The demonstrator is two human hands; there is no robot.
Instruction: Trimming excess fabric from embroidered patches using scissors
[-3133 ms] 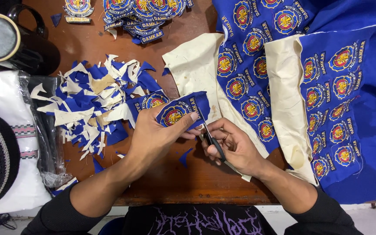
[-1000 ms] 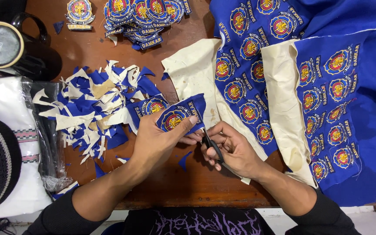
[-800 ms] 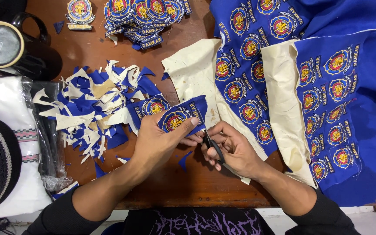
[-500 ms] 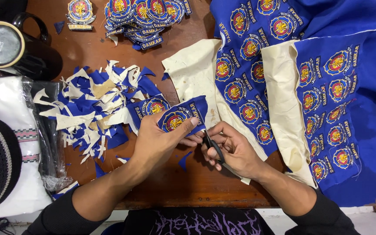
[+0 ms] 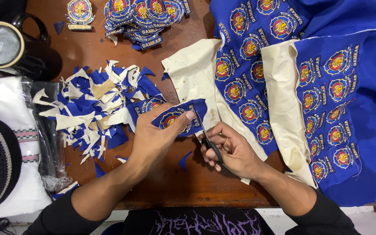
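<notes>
While it lies mid-counter near the front edge, the blue patch strip (image 5: pixel 180 118) is pinched in left hand (image 5: pixel 155 139) fingers; right hand (image 5: pixel 233 150) fingers grip black scissors (image 5: pixel 209 140), blades at its edge. Scrap pile (image 5: pixel 96 106) toward left edge; badge cloth (image 5: pixel 310 82) right.

The person wore a black long-sleeved top, its sleeves pushed up so that both forearms were bare from below the elbow to the wrist. Across the chest (image 5: pixel 195 223) ran a jagged purple graphic print on the black cloth. The left hand (image 5: pixel 155 140) and the right hand (image 5: pixel 233 150) were bare, with no rings, watch or gloves visible.
</notes>
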